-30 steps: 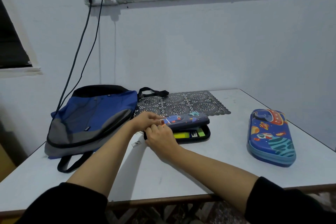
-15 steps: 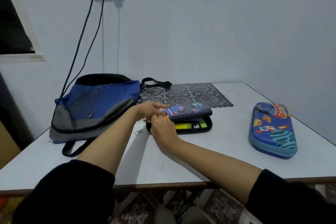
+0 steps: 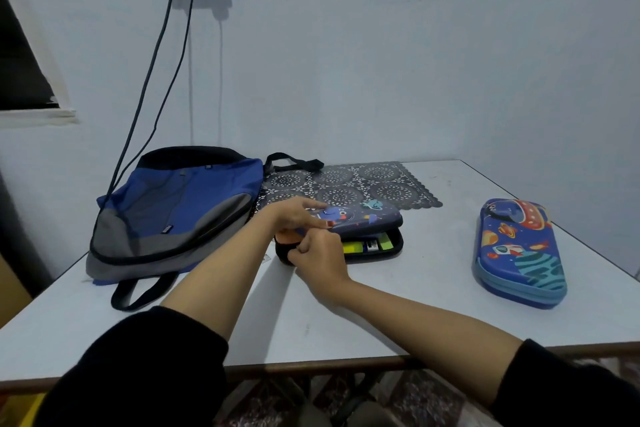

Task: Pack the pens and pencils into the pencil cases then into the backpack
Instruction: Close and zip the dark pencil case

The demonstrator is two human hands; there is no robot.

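A dark blue pencil case (image 3: 367, 220) with space cartoons lies at the table's middle, its lid half raised. Yellow and green pens (image 3: 367, 246) show inside the gap. My left hand (image 3: 296, 217) holds the lid's left end, fingers on top and thumb under the edge. My right hand (image 3: 320, 255) is curled at the case's front left corner and pinches something small there, probably the zipper pull. A second blue pencil case (image 3: 519, 253), closed, lies flat at the right. The blue and grey backpack (image 3: 173, 215) lies flat at the left.
A dark lace-pattern mat (image 3: 349, 185) lies behind the open case, against the wall. Two cables (image 3: 156, 73) hang from a wall socket down behind the backpack. The white table (image 3: 398, 315) ends close in front and at the right behind the second case.
The camera tilted down a little. My right hand shifted slightly along the case's front left corner. My left hand keeps its hold on the lid.
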